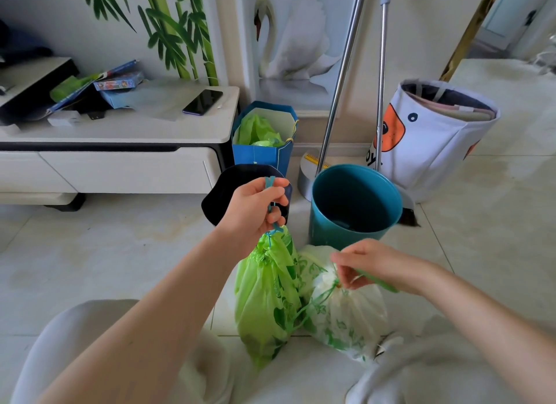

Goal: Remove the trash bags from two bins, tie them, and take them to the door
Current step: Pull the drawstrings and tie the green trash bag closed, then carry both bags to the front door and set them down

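My left hand [255, 211] grips the teal drawstring of a green trash bag [264, 295] and holds it up, its neck cinched shut. Beside it on the floor lies a white trash bag with green leaf print [349, 310]. My right hand [367, 265] pinches that bag's green drawstring at its gathered neck. Behind the bags stand a teal bin [355, 205] with no bag in it and a dark bin [219, 193], partly hidden by my left hand.
A blue paper bag [261, 151] holding green plastic stands by the white TV cabinet [120, 151]. A broom and dustpan [328, 132] lean on the wall. A white fabric basket [433, 138] sits at the right. My knees in light trousers fill the bottom edge.
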Tool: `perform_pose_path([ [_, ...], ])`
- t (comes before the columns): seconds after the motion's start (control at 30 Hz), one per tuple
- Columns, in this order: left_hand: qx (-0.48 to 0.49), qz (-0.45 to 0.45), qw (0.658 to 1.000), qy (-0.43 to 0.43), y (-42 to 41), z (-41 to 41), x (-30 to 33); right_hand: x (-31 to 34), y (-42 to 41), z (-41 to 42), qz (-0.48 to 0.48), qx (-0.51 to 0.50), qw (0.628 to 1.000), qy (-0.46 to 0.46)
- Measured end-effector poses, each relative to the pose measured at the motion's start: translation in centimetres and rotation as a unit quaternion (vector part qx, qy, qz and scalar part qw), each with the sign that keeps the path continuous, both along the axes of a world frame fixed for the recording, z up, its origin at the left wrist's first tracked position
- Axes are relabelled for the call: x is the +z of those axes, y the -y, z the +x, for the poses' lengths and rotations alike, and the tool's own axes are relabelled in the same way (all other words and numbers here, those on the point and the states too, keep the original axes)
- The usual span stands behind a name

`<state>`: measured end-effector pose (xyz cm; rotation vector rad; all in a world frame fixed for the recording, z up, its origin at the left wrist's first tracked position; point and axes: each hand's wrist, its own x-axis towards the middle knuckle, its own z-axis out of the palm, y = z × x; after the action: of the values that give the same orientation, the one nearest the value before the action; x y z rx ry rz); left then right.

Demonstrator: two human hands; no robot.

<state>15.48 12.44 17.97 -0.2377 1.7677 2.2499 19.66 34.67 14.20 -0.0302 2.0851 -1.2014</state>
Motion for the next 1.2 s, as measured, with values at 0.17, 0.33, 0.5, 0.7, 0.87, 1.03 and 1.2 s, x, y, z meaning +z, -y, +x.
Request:
perform_pose_path([
  [0.17,0.005,-0.006,1.0,0.0,0.1,0.1,0.0,-2.6,3.6,1.8,0.064,0.16,0.972,-0.158],
  [0.33,-0.005,-0.022,1.0,-0.005,0.8,0.3,-0.1,-7.7,4.5,2.7,0.313,0.391,0.788,-0.358],
  [0.5,-0.018,-0.038,0.999,-0.005,1.2,0.3,-0.2,-9.6,4.6,2.0,0.373,0.418,0.721,-0.408],
  [0.7,-0.039,-0.065,0.997,-0.019,1.2,0.2,-0.1,-8.5,5.2,1.7,0.309,0.323,0.807,-0.387],
  [0.87,-0.063,-0.1,0.991,-0.055,-0.7,0.8,1.2,-2.7,3.0,3.2,0.171,0.129,0.931,-0.295],
  [1.03,-0.094,-0.156,0.979,-0.095,-2.5,2.0,2.6,2.2,-0.3,3.5,-0.004,-0.068,0.991,-0.116],
  [1.2,-0.092,-0.173,0.975,-0.105,-3.0,2.3,2.4,3.9,-2.1,2.8,-0.129,-0.179,0.974,-0.057],
])
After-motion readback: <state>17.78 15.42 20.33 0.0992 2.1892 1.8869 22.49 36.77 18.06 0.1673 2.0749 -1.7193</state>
